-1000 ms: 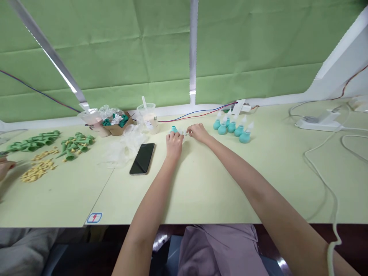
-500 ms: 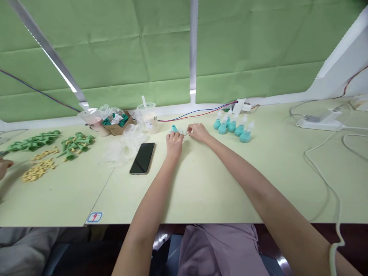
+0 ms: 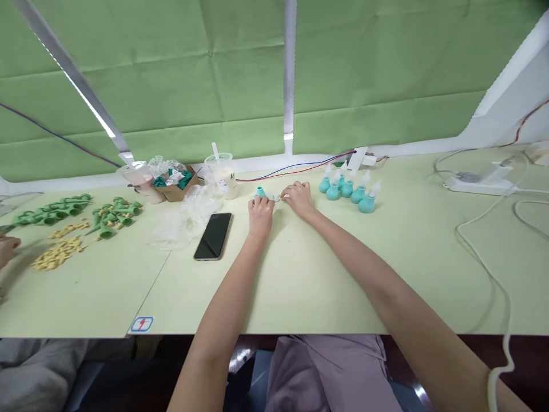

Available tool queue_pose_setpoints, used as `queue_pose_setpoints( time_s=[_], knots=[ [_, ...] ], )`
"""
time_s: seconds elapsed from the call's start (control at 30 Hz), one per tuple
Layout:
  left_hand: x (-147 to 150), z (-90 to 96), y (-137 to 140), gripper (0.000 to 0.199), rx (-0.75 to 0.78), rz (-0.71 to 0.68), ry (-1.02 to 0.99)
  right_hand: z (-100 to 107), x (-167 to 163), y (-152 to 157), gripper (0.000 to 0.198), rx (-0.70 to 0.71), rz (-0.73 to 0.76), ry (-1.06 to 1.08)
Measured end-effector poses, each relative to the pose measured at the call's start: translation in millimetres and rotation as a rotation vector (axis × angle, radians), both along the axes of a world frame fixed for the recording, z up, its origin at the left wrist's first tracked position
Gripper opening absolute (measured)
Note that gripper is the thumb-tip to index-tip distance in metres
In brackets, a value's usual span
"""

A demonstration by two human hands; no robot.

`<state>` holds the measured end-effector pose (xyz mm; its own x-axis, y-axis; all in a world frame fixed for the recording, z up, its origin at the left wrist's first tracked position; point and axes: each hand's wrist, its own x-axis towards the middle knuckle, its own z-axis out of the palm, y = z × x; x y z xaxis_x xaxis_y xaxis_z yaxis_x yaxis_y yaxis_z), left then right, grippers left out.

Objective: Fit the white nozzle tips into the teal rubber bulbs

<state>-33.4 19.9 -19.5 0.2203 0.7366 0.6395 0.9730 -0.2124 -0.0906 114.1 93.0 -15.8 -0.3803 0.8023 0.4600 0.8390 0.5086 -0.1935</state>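
My left hand [image 3: 260, 214] is closed, its fingers curled down at the far part of the table; what lies inside them is mostly hidden. Just beyond its knuckles shows the open neck of a teal squeeze bulb [image 3: 259, 191]. Small whitish pieces [image 3: 277, 197] lie between the two hands, too small to make out well. My right hand [image 3: 297, 199] has thumb and forefinger together at the nearest white piece, with its other fingers bent. To its right stand several teal squeeze bulbs [image 3: 366, 202] with clear pointed nozzles, upright in a loose group.
Left of my hands lie a black phone [image 3: 213, 236] and crumpled clear plastic bags [image 3: 182, 220]. Behind are a drink cup [image 3: 223, 180] and a cardboard box [image 3: 175, 191]. Farther left are green horn-shaped parts [image 3: 105, 229], yellow pieces [image 3: 58, 254] and another person's hand [image 3: 7, 249]. A power strip [image 3: 480, 180] trails a white cable.
My right hand's fingers have shifted and spread slightly by the white pieces. My left hand stays nearly in place. The other person's hand at the left edge has moved a little.
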Motion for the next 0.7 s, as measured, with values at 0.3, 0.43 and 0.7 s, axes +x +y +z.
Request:
queue_pose_setpoints(
  time_s=[0.3, 0.43, 0.7],
  knots=[
    [0, 0.9, -1, 0.027, -0.016, 0.005, -0.006, -18, 1, 7, 0.017, 0.024, -0.074, 0.080],
    [0, -0.4, 0, 0.027, -0.019, 0.004, -0.004, -20, 1, 10, 0.015, 0.015, -0.083, 0.085],
    [-1, -2.0, 1, 0.027, -0.028, -0.002, -0.008, -22, 0, 13, 0.016, -0.009, -0.071, 0.063]
  ],
)
